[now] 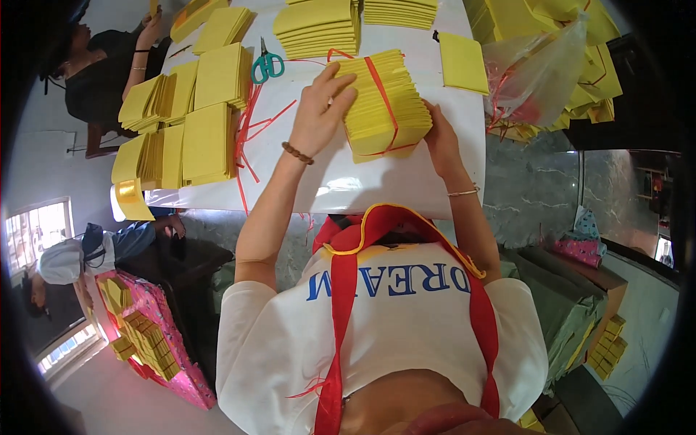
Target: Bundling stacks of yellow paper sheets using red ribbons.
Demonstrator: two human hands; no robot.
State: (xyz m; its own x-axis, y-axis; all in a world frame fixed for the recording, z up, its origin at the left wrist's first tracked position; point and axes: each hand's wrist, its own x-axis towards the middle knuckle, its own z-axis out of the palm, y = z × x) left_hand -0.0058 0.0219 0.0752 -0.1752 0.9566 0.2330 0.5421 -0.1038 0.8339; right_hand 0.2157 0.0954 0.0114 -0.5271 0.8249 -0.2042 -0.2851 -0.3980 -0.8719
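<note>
A thick bundle of folded yellow paper (367,109) stands near the front right of the white table, with red string (383,94) running across its top and around its lower side. My left hand (323,103) lies against the bundle's left side, its fingers curled over the upper edge and partly spread. Around the lower right corner, my right hand (442,138) grips the bundle; some of its fingers are hidden behind the paper. Teal-handled scissors (270,65) lie on the table beyond my left hand, beside loose red strings (250,127).
Several stacks of yellow paper (210,141) line the table's left side, with more stacks (315,32) at the far edge. A flat yellow pile (462,64) and a clear plastic bag (540,69) are at the right. Another person (109,65) is at the far left.
</note>
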